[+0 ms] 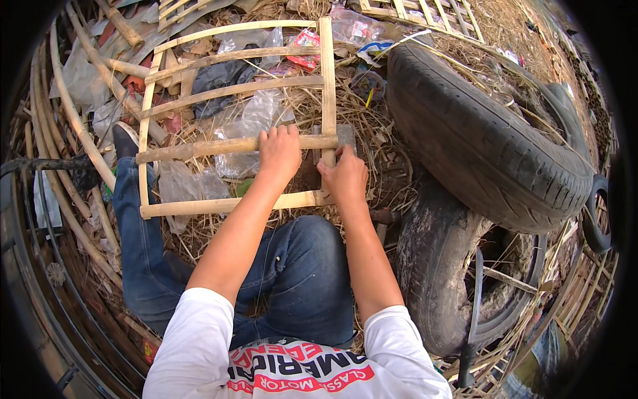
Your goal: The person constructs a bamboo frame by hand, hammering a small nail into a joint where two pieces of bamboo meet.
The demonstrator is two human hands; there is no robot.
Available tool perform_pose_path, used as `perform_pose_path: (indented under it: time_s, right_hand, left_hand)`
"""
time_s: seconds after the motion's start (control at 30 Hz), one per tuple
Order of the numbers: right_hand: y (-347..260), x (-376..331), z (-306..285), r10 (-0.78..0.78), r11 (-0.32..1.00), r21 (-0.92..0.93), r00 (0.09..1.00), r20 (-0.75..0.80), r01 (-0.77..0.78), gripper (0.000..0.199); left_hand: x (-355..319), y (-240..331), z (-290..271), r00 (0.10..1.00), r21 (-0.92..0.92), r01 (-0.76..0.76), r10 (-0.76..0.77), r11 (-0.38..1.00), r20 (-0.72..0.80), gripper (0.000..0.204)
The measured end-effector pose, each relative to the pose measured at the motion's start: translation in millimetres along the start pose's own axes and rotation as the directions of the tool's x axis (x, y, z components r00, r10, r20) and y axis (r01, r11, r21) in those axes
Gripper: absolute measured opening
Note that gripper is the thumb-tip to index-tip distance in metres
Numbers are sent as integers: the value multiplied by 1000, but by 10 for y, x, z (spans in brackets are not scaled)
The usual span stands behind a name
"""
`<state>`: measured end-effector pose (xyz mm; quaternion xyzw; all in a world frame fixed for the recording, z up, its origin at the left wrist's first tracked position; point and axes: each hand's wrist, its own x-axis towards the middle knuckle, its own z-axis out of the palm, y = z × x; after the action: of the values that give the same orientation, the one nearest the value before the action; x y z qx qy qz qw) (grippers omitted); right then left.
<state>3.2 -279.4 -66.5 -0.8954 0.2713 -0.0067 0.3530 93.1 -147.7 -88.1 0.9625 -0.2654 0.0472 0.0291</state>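
A ladder-like bamboo frame [327, 80] of two side rails and several cross slats lies in front of my legs. My left hand [280, 154] is closed over a thick rounded bamboo slat [199, 150], a little left of its right end. Close by, my right hand [345, 175] has its fingers closed at the right side rail, just below where that slat crosses it. Whether a small piece is between these fingers is hidden. Under this joint sits a flat grey block [347, 135]. The frame's nearest slat [229, 207] passes beneath my left forearm.
Two worn tires [478, 133] are stacked at the right, the lower one [435, 266] caked with dirt. A long blade with a dark handle [467, 364] leans there. What looks like a hammer head [385, 217] lies by my right forearm. Bamboo poles [80, 133] line the left; straw and plastic litter the ground.
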Motion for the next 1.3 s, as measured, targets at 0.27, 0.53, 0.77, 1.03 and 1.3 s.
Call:
perform_pose_path:
  time_s: [0.27, 0.53, 0.77, 1.03, 1.3]
  right_hand:
    - [53, -10, 30, -30, 999, 20, 1000, 0, 30, 40]
    - [82, -6, 66, -46, 998, 41, 999, -6, 47, 41]
    - [117, 17, 58, -81, 995, 60, 997, -16, 82, 41]
    - [129, 18, 87, -138, 987, 81, 990, -27, 140, 41]
    - [107, -7, 120, -71, 991, 112, 997, -33, 74, 41]
  left_hand:
    - [-7, -19, 2, 1000, -1, 5, -5, 1000, 28, 32]
    - [-23, -25, 9, 999, -8, 14, -14, 1000, 28, 32]
    - [-17, 0, -18, 1000, -14, 14, -14, 1000, 24, 34]
    - [-27, -24, -11, 999, -14, 25, -25, 1000, 38, 32]
    - [-32, 2, -7, 1000, 5, 18, -18, 1000, 1, 26]
